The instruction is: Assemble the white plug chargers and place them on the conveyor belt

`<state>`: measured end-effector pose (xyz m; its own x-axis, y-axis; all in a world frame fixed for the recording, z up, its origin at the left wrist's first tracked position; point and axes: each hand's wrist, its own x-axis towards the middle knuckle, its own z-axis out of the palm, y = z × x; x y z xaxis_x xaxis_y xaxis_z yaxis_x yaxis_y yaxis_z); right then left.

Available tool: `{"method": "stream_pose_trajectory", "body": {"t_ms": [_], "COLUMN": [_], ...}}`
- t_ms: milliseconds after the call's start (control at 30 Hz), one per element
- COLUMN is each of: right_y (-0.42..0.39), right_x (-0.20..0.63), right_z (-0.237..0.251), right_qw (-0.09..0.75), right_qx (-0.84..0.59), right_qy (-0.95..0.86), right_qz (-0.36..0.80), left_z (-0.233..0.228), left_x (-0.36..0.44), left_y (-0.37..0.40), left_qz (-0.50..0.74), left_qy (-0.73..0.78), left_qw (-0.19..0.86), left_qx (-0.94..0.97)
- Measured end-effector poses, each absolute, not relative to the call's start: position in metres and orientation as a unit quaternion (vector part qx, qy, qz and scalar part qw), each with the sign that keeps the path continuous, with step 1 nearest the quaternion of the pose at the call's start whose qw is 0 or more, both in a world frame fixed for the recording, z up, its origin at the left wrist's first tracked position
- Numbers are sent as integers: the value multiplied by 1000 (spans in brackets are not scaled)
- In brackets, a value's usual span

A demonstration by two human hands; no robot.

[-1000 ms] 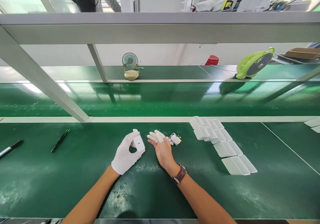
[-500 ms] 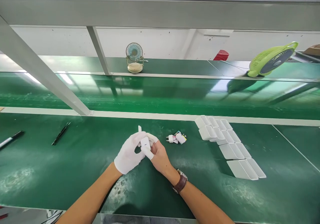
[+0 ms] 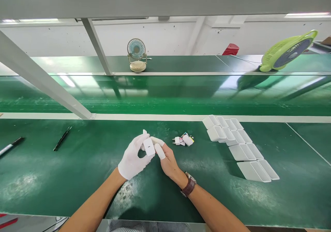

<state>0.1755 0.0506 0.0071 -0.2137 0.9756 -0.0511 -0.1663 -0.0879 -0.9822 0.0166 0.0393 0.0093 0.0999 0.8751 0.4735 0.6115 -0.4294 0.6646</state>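
Note:
A white charger (image 3: 149,147) with a small dark port slot is held in front of me. My left hand (image 3: 133,157), in a white glove, is closed around its left side, thumb beneath. A white piece (image 3: 144,132) sticks up beyond the left fingers; whether it belongs to the charger I cannot tell. My right hand (image 3: 167,157) wears white finger covers on thumb and index finger. Their tips meet the charger's right edge, and the other right fingers are curled. Right of my hands lie small white charger parts (image 3: 183,140) with plug pins and coloured bits.
White open-topped cases (image 3: 241,152) stand in staggered rows at the right. Black tweezers (image 3: 62,138) and a black-and-white pen (image 3: 11,145) lie at the left. Beyond the white rail (image 3: 155,117) are a small fan (image 3: 137,52) and a green fan (image 3: 287,50).
My right thumb has drawn back from the charger's front face to its right edge, so more of the face shows. The view has tilted slightly upward.

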Motion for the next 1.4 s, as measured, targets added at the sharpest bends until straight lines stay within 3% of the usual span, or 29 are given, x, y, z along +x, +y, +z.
{"method": "stream_pose_trajectory", "body": {"t_ms": [600,800,967,1400], "right_y": [48,48,57,56], "right_x": [177,176,183,186], "right_z": [5,9,13,14], "right_qw": [445,493,517,491], "right_qx": [-402,-365,-417,-384], "right_qy": [-526,-511,-514,-475], "right_qz": [603,602,543,621], "left_z": [6,6,5,14], "left_x": [19,25,30,42], "left_y": [36,32,19,0], "left_qz": [452,506,434,391], "left_qy": [513,569,585,557], "left_qw": [166,124,165,251], "left_qx": [711,636,665,689]}}
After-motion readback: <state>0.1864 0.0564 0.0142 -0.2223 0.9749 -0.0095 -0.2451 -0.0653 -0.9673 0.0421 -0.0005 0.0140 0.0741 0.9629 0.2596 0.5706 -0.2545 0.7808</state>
